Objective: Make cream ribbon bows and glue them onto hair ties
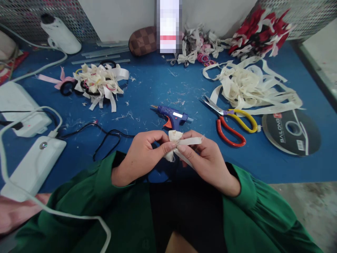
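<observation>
Near the table's front edge, a cream ribbon bow (175, 135) is pinched between my two hands. My left hand (144, 153) grips its left side with thumb and fingers. On the other side, my right hand (207, 158) presses the bow's middle, and a ribbon tail (193, 141) sticks out to the right over those fingers. Just beyond the hands lies a blue glue gun (175, 116) with an orange trigger, its nozzle pointing left. Scissors (229, 121) with one red and one yellow handle rest partly spread to the right.
A pile of finished-looking bows (97, 82) with hair ties sits back left. Loose cream ribbon (244, 84) and a black ribbon spool (273, 135) lie right. Red-white bows (260, 31), a checked pouch (142, 41) and a white bottle (61, 35) stand behind. White power boxes (34, 165) and cables line the left.
</observation>
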